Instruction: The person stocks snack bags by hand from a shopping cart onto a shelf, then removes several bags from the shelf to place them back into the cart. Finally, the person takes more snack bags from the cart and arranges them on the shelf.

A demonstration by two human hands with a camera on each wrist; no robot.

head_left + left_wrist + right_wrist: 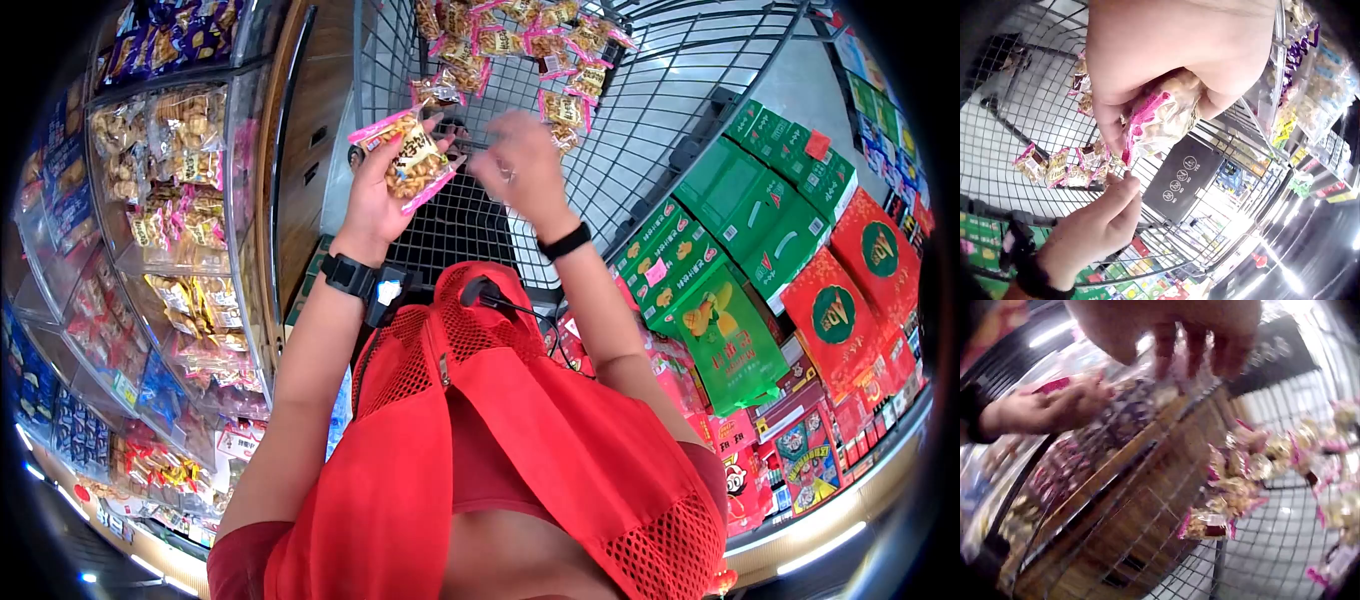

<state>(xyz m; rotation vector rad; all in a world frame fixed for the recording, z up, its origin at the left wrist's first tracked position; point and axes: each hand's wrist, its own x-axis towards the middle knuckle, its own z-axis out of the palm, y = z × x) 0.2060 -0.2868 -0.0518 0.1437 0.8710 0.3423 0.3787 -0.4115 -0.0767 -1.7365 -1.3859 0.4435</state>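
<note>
My left hand (368,205) grips a clear snack packet (412,160) with pink ends and golden-brown pieces inside, held over the shopping cart (660,75). Its fingers curl round the packet (1169,122) in the left wrist view. Just beside it is my right hand (525,175), blurred in the head view. The left wrist view shows that right hand (1094,228) with thumb and forefinger close together, right at the packet's pink corner. In the right wrist view the fingers hang downward, blurred; I cannot tell if they pinch anything. Several similar packets (497,42) lie in the cart's far part.
Clear shelf bins (185,190) of bagged snacks rise on the left beside a wooden panel (315,120). Green cartons (755,215) and red gift boxes (835,310) are stacked at the right. A dark sign (1184,178) hangs on the cart.
</note>
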